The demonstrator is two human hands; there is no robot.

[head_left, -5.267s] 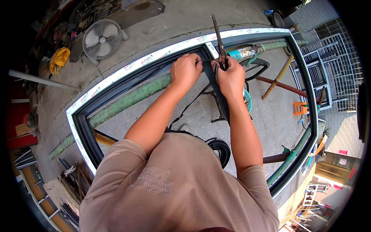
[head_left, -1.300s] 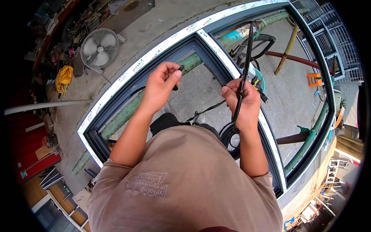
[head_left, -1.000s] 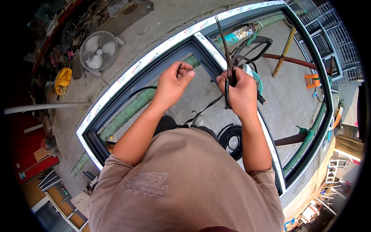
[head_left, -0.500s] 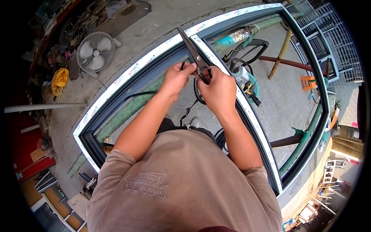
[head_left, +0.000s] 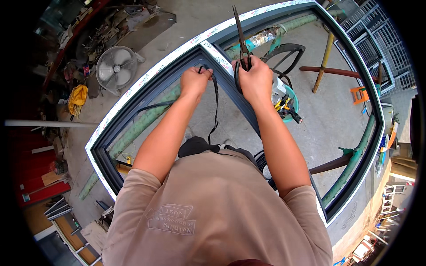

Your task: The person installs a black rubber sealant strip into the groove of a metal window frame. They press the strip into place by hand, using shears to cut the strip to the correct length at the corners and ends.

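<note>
Between the thumb and fingers of my left hand a thin black rubber strip is pinched. Its short end sticks up above the fingers, and the rest dangles toward my feet. My right hand grips the dark handles of a pair of scissors, whose long blades point away from me and look closed or nearly so. Both hands are above a large window frame, dark inside with white printed protective film on its face. Another length of black strip runs along the frame's left section.
Green poles lie under the frame. Below its right opening stands a teal bucket with tools, near an orange stool. A floor fan and a yellow bag are at left. Metal grilles lean at far right.
My hands have moved apart. The scissors have swung more upright and shifted right, away from the strip. My left hand has drawn slightly left with the strip hanging from it.
</note>
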